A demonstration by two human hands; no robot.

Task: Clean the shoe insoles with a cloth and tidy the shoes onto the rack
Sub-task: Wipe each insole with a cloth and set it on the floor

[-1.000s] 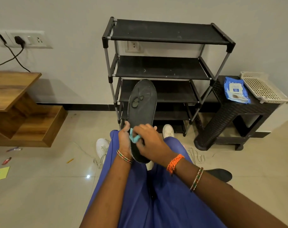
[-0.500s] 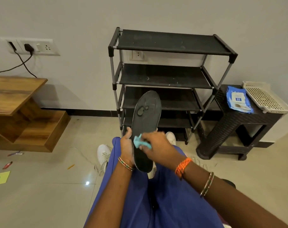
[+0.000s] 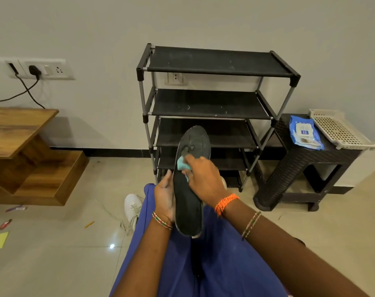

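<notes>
Wiping is under way on one dark insole (image 3: 191,194), held upright over the lap before the rack (image 3: 214,108). Rack shelves hold no shoes; a white shoe (image 3: 132,207) lies on the floor. Left hand (image 3: 165,198) grips the insole's edge. Right hand (image 3: 203,181) fingers pinch the cloth (image 3: 182,165) against the insole.

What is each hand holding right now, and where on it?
Left hand grips the black insole along its left edge, near the heel. Right hand pinches the crumpled teal cloth against the insole.
</notes>
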